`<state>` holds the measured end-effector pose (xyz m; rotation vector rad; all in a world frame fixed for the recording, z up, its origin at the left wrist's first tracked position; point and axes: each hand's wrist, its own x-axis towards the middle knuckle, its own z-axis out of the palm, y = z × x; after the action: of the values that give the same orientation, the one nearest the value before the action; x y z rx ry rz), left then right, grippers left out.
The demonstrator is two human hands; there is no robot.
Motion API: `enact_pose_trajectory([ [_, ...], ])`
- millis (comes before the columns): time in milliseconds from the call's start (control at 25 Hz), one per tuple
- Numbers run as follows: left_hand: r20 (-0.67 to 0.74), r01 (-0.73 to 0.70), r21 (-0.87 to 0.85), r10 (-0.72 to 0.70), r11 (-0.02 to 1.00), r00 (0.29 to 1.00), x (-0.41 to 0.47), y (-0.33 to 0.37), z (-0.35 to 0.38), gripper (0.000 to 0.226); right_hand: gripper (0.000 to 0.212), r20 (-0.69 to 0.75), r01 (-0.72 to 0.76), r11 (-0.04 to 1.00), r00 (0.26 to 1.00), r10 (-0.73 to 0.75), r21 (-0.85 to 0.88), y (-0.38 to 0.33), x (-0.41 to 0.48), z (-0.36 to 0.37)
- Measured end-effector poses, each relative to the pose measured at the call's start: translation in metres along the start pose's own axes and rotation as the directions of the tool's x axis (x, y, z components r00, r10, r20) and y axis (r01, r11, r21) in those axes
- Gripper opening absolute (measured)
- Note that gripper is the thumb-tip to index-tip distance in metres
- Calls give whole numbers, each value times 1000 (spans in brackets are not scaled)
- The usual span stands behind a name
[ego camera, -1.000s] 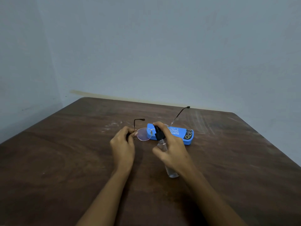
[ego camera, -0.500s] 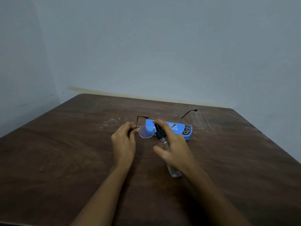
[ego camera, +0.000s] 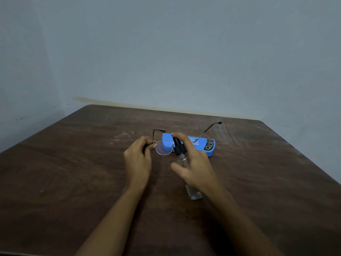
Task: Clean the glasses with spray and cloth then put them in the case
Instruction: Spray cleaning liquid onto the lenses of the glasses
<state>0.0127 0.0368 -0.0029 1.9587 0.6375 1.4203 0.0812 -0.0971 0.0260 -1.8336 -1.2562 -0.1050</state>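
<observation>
Thin metal-framed glasses (ego camera: 163, 148) with round lenses are held above the table, temples unfolded and pointing away from me. My left hand (ego camera: 138, 157) pinches the frame at its left hinge. My right hand (ego camera: 193, 163) grips a small clear spray bottle (ego camera: 184, 164) with a black nozzle, forefinger curled over the top, nozzle close to the left lens. A blue glasses case (ego camera: 204, 145) lies closed on the table just behind the glasses. No cloth is visible.
The brown wooden table (ego camera: 73, 172) has pale scuff marks near its far part. Its far edge meets a grey-blue wall, and the right edge runs diagonally past the case.
The glasses have tilted slightly, the left temple now bending right at its tip. Both hands stay nearly in place with the bottle aimed at the lens.
</observation>
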Motion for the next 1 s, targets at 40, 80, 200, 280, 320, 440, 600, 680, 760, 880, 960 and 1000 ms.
enact_pose_trajectory([
  [40, 1, -1, 2, 1, 1000, 1000, 0, 1, 0, 13, 62, 6, 1, 1000, 1000, -1, -10, -1, 0, 0],
  [80, 1, -2, 2, 2, 1000, 1000, 0, 1, -1, 13, 63, 5, 1, 1000, 1000, -1, -18, -1, 0, 0],
  [200, -1, -7, 8, 7, 1000, 1000, 0, 1, -1, 12, 59, -18, -15, 1000, 1000, 14, -20, 0, -1, 2],
  [280, -4, -10, 9, 10, 1000, 1000, 0, 0, -1, 12, 55, -29, -28, 1000, 999, 28, -7, 1, -1, 3],
  [320, -3, -7, 5, 7, 1000, 1000, 0, 0, 0, 12, 54, -36, -30, 1000, 999, 30, -2, 1, -1, 3],
  [440, -1, 7, 2, -7, 1000, 1000, 0, -1, 0, 13, 55, -41, -35, 999, 999, 35, 9, 1, -1, 1],
  [600, -30, 9, 4, -9, 1000, 1000, 1, -1, -2, 14, 68, -67, -67, 997, 995, 69, 29, 3, 0, -5],
  [680, -53, 29, 15, -28, 999, 998, 2, -1, -3, 15, 70, -88, -107, 994, 990, 108, 15, 9, 1, -8],
  [760, -69, 46, 26, -44, 999, 997, 2, -1, -3, 15, 65, -100, -147, 989, 984, 146, -8, 15, 1, -12],
  [880, -77, 51, 31, -49, 998, 996, 2, -2, -3, 14, 57, -116, -200, 980, 973, 198, -12, 18, 2, -15],
  [960, -87, 52, 40, -48, 998, 995, 2, -2, -3, 14, 54, -137, -210, 978, 968, 209, 6, 18, 1, -16],
  [1000, -94, 53, 41, -49, 998, 994, 2, -2, -3, 14, 53, -145, -206, 979, 968, 205, 9, 18, 1, -16],
])
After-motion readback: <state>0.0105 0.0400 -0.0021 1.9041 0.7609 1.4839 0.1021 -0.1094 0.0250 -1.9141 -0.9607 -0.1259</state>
